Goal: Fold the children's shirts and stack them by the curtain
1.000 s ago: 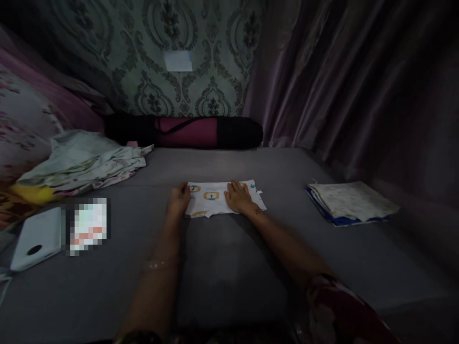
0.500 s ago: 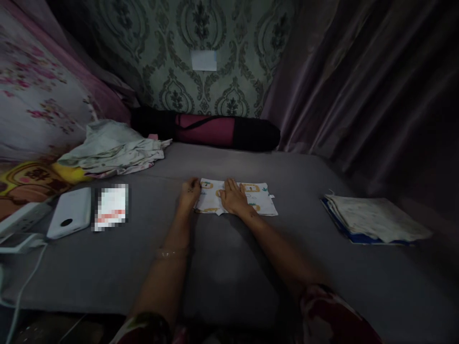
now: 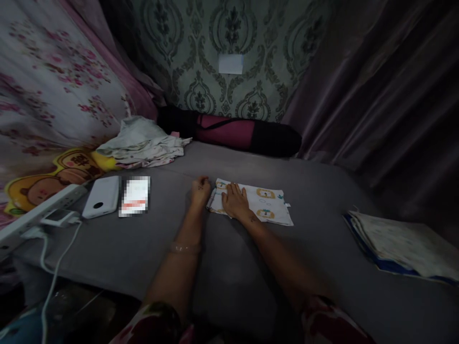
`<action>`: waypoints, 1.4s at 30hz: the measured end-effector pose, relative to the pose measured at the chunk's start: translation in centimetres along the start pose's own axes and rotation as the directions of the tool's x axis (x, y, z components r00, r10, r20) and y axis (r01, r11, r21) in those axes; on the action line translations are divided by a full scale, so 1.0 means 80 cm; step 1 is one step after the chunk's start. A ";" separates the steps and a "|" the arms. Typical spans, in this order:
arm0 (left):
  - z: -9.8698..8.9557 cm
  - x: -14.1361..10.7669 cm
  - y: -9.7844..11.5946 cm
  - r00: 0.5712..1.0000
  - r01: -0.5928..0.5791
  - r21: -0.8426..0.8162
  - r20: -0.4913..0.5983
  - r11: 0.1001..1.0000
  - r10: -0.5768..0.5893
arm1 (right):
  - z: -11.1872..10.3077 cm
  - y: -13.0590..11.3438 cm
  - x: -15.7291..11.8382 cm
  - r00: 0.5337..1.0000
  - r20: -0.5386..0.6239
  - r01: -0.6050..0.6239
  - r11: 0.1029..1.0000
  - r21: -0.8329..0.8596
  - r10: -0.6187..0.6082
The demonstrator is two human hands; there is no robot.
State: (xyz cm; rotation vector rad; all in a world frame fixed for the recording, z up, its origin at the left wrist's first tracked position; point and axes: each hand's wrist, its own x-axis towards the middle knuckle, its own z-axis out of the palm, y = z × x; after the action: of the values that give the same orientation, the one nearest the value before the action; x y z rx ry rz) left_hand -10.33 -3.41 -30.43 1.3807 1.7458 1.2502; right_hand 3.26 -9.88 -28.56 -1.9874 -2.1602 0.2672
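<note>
A folded white cloth [image 3: 256, 203] with orange and green animal-like prints lies flat on the grey surface, a small white tag at its right edge. My right hand [image 3: 235, 200] rests palm down on the cloth's left half, its fingers stretched out. Just beyond the cloth's left edge is my left hand [image 3: 201, 191], fingers curled in. It sits close beside the edge, seemingly apart from it, and I see nothing in it. The left edge of the cloth shows a dark fold line.
The grey padded surface [image 3: 236, 267] bears a stack of folded cloths [image 3: 405, 243] at right. At left are a crumpled pale cloth [image 3: 147, 143], a white power bank [image 3: 102, 196], a blurred white packet [image 3: 135, 197], a power strip [image 3: 43, 217] and a yellow cushion [image 3: 50, 184]. A black-and-maroon roll bag [image 3: 229, 131] lies along the wall.
The view has turned left, so everything sits further right. My left hand has come slightly away from the cloth's left edge. My right hand still lies flat, now closer to that edge.
</note>
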 end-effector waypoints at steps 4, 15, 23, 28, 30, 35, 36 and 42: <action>-0.001 0.000 0.001 1.000 0.001 0.006 0.013 1.000 -0.001 | 0.003 -0.011 0.002 0.999 -0.030 0.023 1.000 0.004 -0.023; -0.008 0.000 0.005 1.000 -0.008 0.026 0.026 1.000 0.007 | 0.013 -0.048 0.009 0.992 -0.072 0.102 0.995 -0.004 -0.102; -0.006 0.001 0.005 1.000 0.013 0.011 0.007 1.000 -0.013 | 0.017 -0.048 0.015 0.994 -0.038 0.107 0.994 -0.001 -0.107; -0.003 -0.002 0.001 1.000 -0.027 0.001 0.013 1.000 0.027 | 0.011 -0.039 0.019 0.987 -0.133 0.098 0.995 0.019 -0.095; -0.003 -0.003 0.001 0.999 -0.037 -0.001 0.012 0.999 0.037 | 0.015 -0.038 0.020 0.990 -0.110 0.093 0.996 0.013 -0.091; -0.003 -0.003 0.002 0.999 -0.028 0.014 0.042 1.000 0.028 | 0.014 -0.034 0.019 0.993 -0.062 0.099 0.994 0.045 -0.096; -0.003 -0.004 0.003 0.998 -0.037 0.013 0.048 0.999 0.036 | 0.011 -0.031 0.018 0.994 -0.064 0.096 0.994 0.058 -0.092; 0.002 -0.004 0.000 0.998 -0.036 0.017 0.043 0.999 0.035 | -0.001 -0.005 0.002 0.989 -0.145 -0.002 1.000 0.026 0.006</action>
State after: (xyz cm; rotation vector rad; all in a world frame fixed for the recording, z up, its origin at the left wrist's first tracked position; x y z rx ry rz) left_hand -10.10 -3.62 -30.56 1.4444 1.7139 1.2176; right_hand 2.90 -9.74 -28.41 -1.9336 -2.0528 0.1454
